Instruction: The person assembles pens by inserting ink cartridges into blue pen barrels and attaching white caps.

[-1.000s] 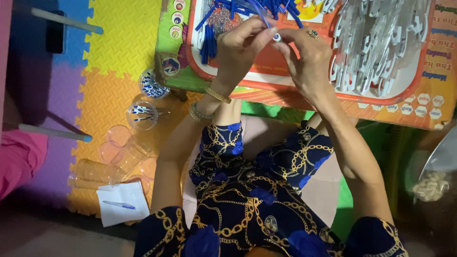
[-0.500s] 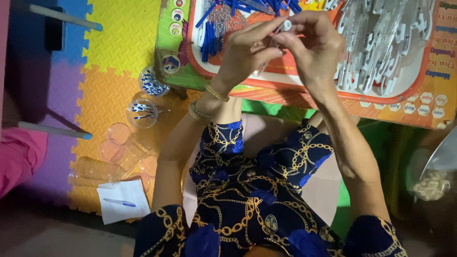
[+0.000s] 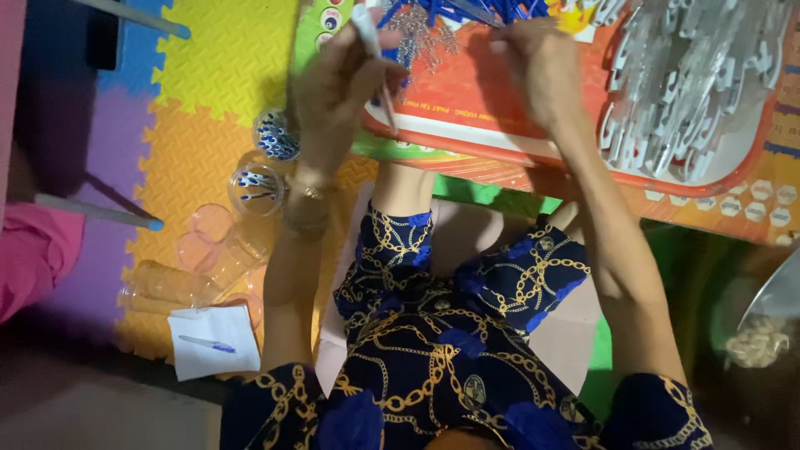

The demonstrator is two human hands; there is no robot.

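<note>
A seated person in a navy dress printed with gold chains works over a low orange surface (image 3: 583, 162), assembling what look like small pens. The left hand (image 3: 337, 83) is closed around a slim white pen barrel (image 3: 367, 29), holding it tilted above the near edge of the surface, with a thin stick-like piece (image 3: 388, 108) pointing down from the same grip. The right hand (image 3: 542, 71) hovers apart from it over the middle of the surface, fingers curled together; motion blur hides whether anything is pinched in them.

By the look of the piles, much of the work remains: a large heap of white plastic parts (image 3: 692, 83) fills the right side of the surface, and a pile of blue pieces (image 3: 467, 12) lies at its far edge beside a scatter of tiny metal bits (image 3: 417, 37). Only the one barrel is in hand, and no stack of finished pens can be made out.

The surface stands on a floor of interlocking foam mats (image 3: 208, 67) in yellow, orange, purple and blue. On the mats to the person's left sit two clear round tubs (image 3: 258, 187) holding blue-tipped parts, some empty clear cups (image 3: 183, 279), and a folded white paper (image 3: 212, 342) with a blue pen on it. The room is dim at its edges.
</note>
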